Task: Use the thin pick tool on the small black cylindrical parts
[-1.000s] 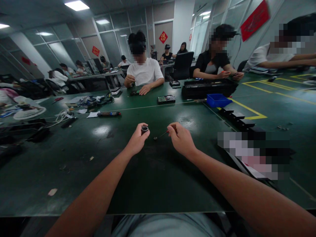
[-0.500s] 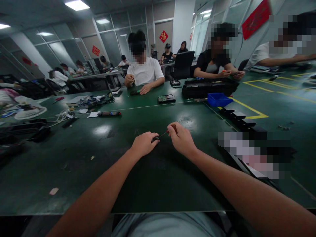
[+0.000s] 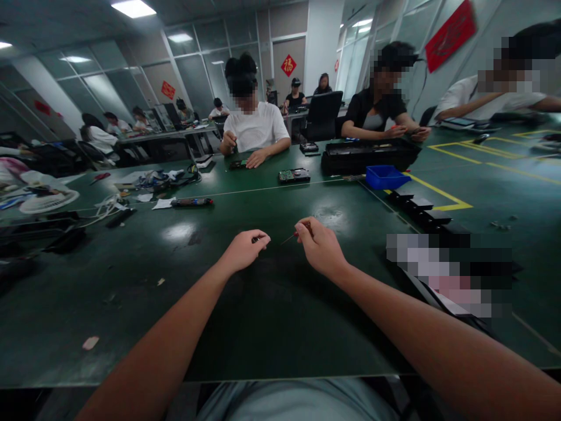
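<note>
My left hand (image 3: pixel 244 250) is closed over the green table, its thumb and fingers pinching a small dark piece (image 3: pixel 255 240). Most of that piece is hidden by the fingers, so its kind does not show. To its right, my right hand (image 3: pixel 322 242) is closed around the reddish handle of a thin screwdriver (image 3: pixel 288 238). The screwdriver's metal shaft points left and down toward my left hand. A gap of table shows between the tip and the dark piece.
A screwdriver-like tool (image 3: pixel 191 202) lies beyond my left hand. A circuit board (image 3: pixel 293 175), a blue tray (image 3: pixel 386 177) and a long black case (image 3: pixel 370 155) stand farther off. Black brackets (image 3: pixel 423 211) line the right. A co-worker in white (image 3: pixel 256 131) sits opposite.
My left hand has drawn left with the dark piece, away from the screwdriver tip that was touching or very near it. My right hand has stayed almost in place.
</note>
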`<state>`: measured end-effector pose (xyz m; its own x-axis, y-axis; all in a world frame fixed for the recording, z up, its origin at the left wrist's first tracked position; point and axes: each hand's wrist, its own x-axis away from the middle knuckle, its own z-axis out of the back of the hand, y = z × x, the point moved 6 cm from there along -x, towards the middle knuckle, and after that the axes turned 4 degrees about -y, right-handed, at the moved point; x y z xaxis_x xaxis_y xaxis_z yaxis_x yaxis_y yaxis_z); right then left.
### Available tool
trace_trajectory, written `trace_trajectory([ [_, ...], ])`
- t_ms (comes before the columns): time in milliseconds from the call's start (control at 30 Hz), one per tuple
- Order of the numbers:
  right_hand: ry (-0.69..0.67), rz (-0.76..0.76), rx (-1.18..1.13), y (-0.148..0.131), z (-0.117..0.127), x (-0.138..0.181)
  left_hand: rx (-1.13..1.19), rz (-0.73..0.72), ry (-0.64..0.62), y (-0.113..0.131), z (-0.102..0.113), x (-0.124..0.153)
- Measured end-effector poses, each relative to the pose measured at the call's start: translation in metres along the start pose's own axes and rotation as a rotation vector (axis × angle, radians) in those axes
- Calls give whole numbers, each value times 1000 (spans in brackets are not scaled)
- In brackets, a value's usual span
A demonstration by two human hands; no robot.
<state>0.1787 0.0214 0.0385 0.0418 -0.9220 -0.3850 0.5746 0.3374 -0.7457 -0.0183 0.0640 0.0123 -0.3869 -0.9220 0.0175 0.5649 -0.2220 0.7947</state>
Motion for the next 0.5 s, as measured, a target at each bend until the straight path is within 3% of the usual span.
trace_trajectory([
  [133, -21, 3, -5, 0, -1, 0, 614, 109, -25, -3, 4, 5],
  [200, -31, -2, -9, 0, -1, 1, 795, 110, -37, 0, 5, 6],
  [500, -18, -3, -11, 0, 0, 0, 973, 124, 53, -2, 25, 17],
])
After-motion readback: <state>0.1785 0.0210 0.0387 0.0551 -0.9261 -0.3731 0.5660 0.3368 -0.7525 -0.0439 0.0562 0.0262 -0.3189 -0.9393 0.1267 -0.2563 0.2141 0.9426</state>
